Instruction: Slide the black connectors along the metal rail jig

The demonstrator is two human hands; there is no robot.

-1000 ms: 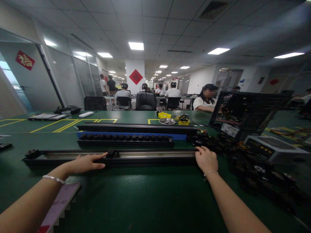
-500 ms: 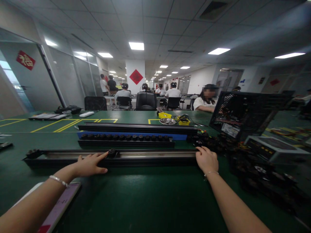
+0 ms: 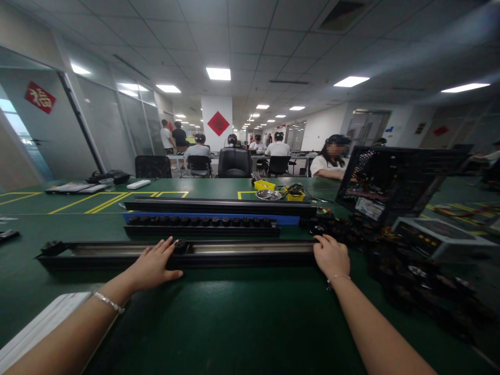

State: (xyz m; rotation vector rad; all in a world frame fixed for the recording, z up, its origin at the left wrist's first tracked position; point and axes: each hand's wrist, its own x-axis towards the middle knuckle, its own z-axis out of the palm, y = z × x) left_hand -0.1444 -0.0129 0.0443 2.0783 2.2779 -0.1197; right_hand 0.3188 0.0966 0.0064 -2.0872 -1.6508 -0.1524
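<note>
A long black rail [image 3: 250,259] with a pale metal strip in its channel lies across the table before me. My left hand [image 3: 150,265] rests over its middle, fingers stretched and apart, thumb low along the front side. The fingertips are beside a small black block [image 3: 182,246] seated in the channel. At the rail's right end, my right hand [image 3: 332,255] has its fingers bent over the top edge. Another black part [image 3: 53,247] sits at the left end. Behind lies a shorter black rail [image 3: 201,229] with a row of several round black pieces [image 3: 216,221].
Farther back are a long black bar [image 3: 222,206] and a blue strip [image 3: 289,221]. A heap of black parts [image 3: 417,271], a power supply [image 3: 437,239] and an open computer case [image 3: 394,182] stand right. A yellow tray [image 3: 264,185] and a seated person [image 3: 330,161] are beyond.
My left hand has shifted a little to the right and turned, with its fingers now pointing further away from me. The forearm now covers the lilac screen under it. My right hand has barely moved.
</note>
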